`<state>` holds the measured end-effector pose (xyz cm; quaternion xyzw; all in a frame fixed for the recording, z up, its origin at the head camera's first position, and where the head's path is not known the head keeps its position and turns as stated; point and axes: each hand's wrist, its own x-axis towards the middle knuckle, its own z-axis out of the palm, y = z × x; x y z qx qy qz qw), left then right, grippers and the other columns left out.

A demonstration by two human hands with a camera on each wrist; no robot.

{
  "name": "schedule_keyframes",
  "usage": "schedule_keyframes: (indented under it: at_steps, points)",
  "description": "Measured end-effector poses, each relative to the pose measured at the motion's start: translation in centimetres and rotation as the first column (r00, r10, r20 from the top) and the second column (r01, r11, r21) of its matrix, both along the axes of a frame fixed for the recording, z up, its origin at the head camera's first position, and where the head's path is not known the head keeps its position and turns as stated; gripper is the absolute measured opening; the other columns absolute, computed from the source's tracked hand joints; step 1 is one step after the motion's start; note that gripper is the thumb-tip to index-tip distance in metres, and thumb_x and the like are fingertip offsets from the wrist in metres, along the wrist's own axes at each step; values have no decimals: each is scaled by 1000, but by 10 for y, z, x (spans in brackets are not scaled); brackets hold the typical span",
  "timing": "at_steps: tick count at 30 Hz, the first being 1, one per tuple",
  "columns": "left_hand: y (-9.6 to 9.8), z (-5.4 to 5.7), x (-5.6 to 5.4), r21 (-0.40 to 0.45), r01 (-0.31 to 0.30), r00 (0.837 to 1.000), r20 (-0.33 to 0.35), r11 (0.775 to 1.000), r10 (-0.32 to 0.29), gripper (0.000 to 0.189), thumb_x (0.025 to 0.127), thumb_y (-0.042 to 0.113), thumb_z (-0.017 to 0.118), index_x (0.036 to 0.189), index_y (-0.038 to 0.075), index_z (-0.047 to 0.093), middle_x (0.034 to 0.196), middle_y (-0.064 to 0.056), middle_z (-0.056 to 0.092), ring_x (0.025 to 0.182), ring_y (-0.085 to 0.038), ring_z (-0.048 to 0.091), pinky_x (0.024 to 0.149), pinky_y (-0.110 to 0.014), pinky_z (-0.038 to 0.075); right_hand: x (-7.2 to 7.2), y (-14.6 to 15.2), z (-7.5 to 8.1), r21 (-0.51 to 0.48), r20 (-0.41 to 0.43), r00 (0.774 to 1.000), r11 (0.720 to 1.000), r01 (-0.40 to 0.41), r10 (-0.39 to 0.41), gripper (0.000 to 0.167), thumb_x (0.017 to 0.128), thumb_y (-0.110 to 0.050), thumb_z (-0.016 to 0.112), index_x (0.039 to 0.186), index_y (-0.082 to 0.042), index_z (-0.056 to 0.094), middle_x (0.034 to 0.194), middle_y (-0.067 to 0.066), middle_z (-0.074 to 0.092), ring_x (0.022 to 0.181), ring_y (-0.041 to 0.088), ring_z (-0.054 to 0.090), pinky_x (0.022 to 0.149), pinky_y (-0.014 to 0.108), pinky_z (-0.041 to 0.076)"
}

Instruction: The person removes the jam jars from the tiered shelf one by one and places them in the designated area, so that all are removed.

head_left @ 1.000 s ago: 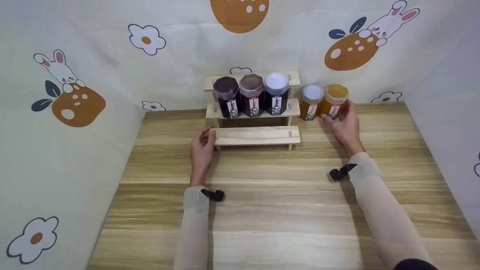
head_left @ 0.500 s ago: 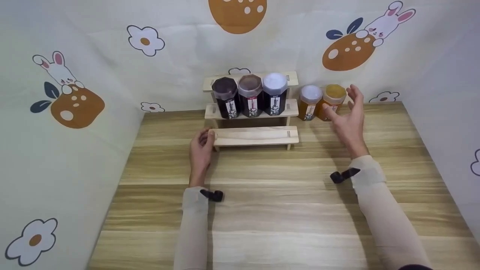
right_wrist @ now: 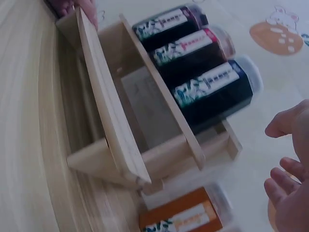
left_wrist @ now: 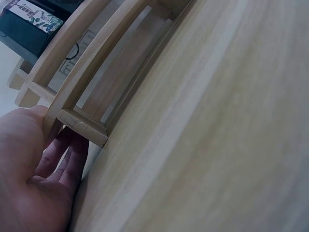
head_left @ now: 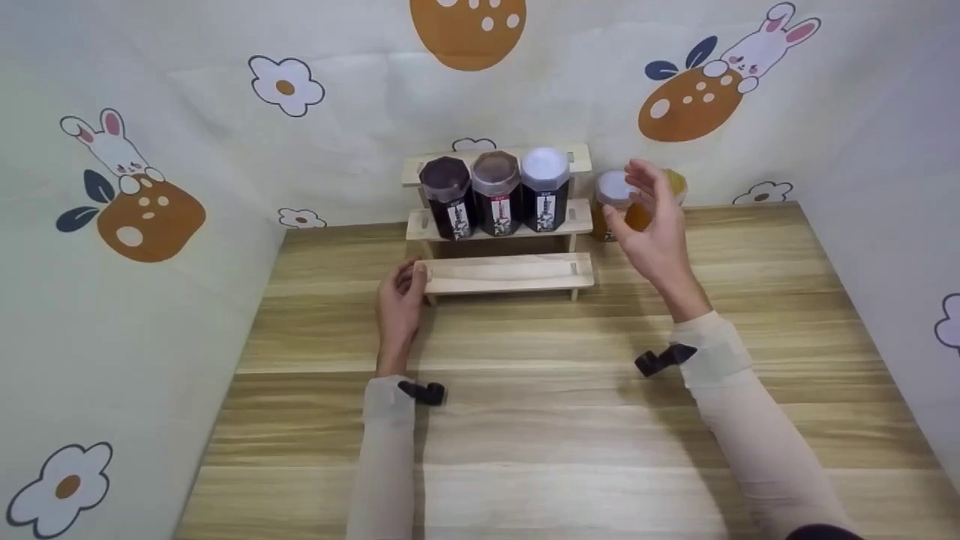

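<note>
A three-tier wooden display rack [head_left: 510, 274] stands against the back wall. My left hand [head_left: 400, 300] grips the left end of its lowest shelf, thumb on top and fingers beneath, as the left wrist view also shows. On the middle shelf sit three dark octagonal jars [head_left: 498, 202] with labels. To the rack's right, an amber jar with a whitish lid [head_left: 614, 185] and another with a yellow lid [head_left: 679, 184] stand on the table. My right hand [head_left: 660, 240], fingers spread and holding nothing, hovers before them and partly covers both.
Beneath everything is a wood-grain table [head_left: 510, 420]. A pale cloth wall [head_left: 360, 135] printed with rabbits, oranges and flowers rises right behind the rack and encloses the sides. Black wrist cameras are strapped to both sleeves.
My right hand has let go of the yellow-lidded jar, drawn back and moved left towards the whitish-lidded one. My left hand keeps its grip on the rack.
</note>
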<state>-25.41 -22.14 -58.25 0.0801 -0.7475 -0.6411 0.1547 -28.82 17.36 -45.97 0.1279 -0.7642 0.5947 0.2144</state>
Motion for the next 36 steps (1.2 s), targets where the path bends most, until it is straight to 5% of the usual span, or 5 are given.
schedule_keyframes:
  at_steps: [12, 19, 27, 36]
  points:
    - [0, -1, -1, -3, -15, 1000, -9, 1000, 15, 44, 106, 34, 72, 137, 2, 70, 120, -20, 74, 112, -26, 70, 92, -20, 57, 1, -49, -10, 110, 92, 982, 979, -174, 164, 80, 91, -9, 87, 160, -8, 46, 157, 19, 55, 145, 35, 56, 121, 49, 50]
    - [0, 0, -1, 2, -6, 1000, -24, 1000, 6, 40, 107, 29, 71, 136, 1, 70, 120, -18, 74, 109, -19, 70, 93, -20, 57, -10, -67, -15, 118, 161, 982, 986, -119, 100, 90, 89, -21, 91, 163, -13, 40, 164, 11, 48, 149, 32, 53, 125, 43, 46]
    - [1, 3, 3, -38, 0, 1000, 3, 999, 0, 43, 109, 33, 67, 140, 3, 67, 122, -14, 74, 115, -23, 70, 104, -36, 56, -18, -80, -24, 130, 98, 995, 991, 22, -35, 90, 83, -35, 97, 157, -12, 49, 156, 12, 58, 140, 31, 62, 118, 41, 52]
    - [1, 2, 1, -42, -11, 1000, 26, 999, 12, 42, 108, 36, 69, 138, 7, 70, 122, -15, 74, 114, -24, 70, 98, -29, 56, -18, -82, -27, 121, 100, 992, 991, 62, -74, 89, 85, -32, 96, 158, -10, 51, 155, 14, 61, 137, 33, 65, 115, 39, 55]
